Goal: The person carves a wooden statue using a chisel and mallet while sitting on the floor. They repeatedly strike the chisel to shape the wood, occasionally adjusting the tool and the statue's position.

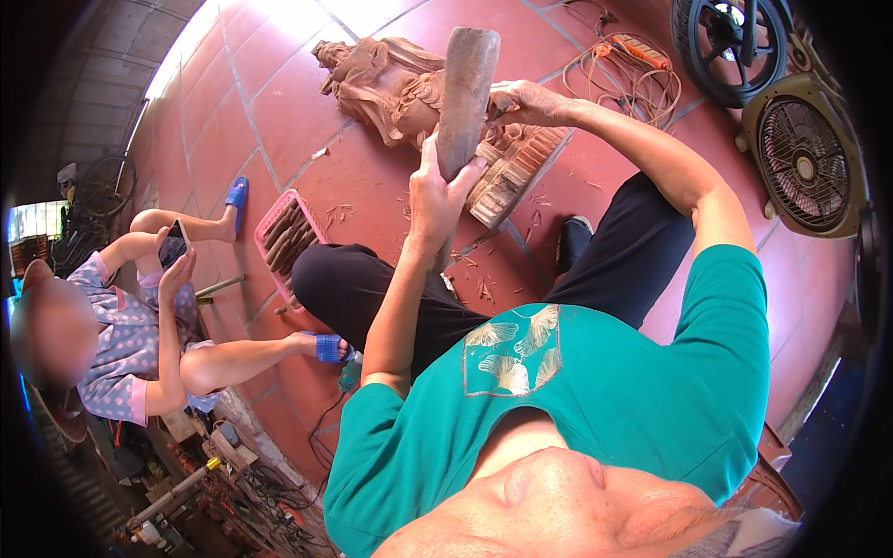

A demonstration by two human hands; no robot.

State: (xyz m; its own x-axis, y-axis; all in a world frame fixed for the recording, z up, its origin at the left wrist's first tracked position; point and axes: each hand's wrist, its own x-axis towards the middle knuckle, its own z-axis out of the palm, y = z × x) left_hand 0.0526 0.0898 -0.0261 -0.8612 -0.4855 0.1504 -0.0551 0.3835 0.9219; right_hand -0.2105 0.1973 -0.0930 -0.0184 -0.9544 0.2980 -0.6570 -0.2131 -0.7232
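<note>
My left hand [435, 195] is wrapped round a long, flat wooden paddle-shaped mallet [468, 88], its broad end pointing away from me. Beyond and partly beneath it, a brown wood carving [386, 88] with deep folds lies on its side on the floor. The carving's ridged base [521, 172] is turned toward me. My right hand [532, 102] is closed just right of the mallet, over the carving. Its fingers are curled, and what they grip is too small and hidden to name.
Wood chips [484, 288] litter the tiled floor. A pink basket [290, 237] of dark tool handles stands left of my knee. A seated person [139, 325] with a phone is at the left. An orange cable [633, 70], a wheel [730, 46] and a fan [805, 163] are at the right.
</note>
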